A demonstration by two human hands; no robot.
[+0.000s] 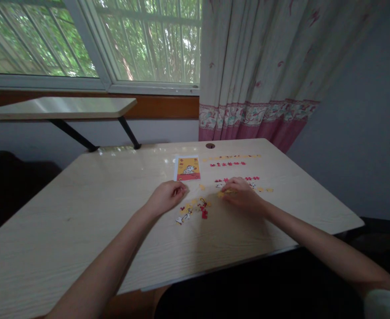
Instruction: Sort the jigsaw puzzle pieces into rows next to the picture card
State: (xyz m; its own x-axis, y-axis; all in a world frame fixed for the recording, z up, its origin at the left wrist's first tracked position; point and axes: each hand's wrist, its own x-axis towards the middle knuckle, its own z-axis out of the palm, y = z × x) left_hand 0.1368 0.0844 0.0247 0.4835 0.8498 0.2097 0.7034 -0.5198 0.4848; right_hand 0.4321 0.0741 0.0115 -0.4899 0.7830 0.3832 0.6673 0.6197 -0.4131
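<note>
A light wooden table (82,230) carries a small jigsaw puzzle. My left hand (166,196) rests on the table with its fingers curled shut, beside a loose cluster of yellow, red and white pieces (195,209). What the fingers hold, if anything, is hidden. My right hand (241,191) lies fingers-down on yellow pieces (226,192), pinching at them. A small picture card (188,169) with an orange and yellow cartoon lies just beyond my left hand. Rows of sorted pieces, yellow (232,156) and red (227,164), lie beyond my right hand.
A round cable hole (210,145) sits at the table's far edge. A second table (58,107) stands under the window (91,40) at the back left. A patterned curtain (258,71) hangs at the back right, against a grey wall (364,133).
</note>
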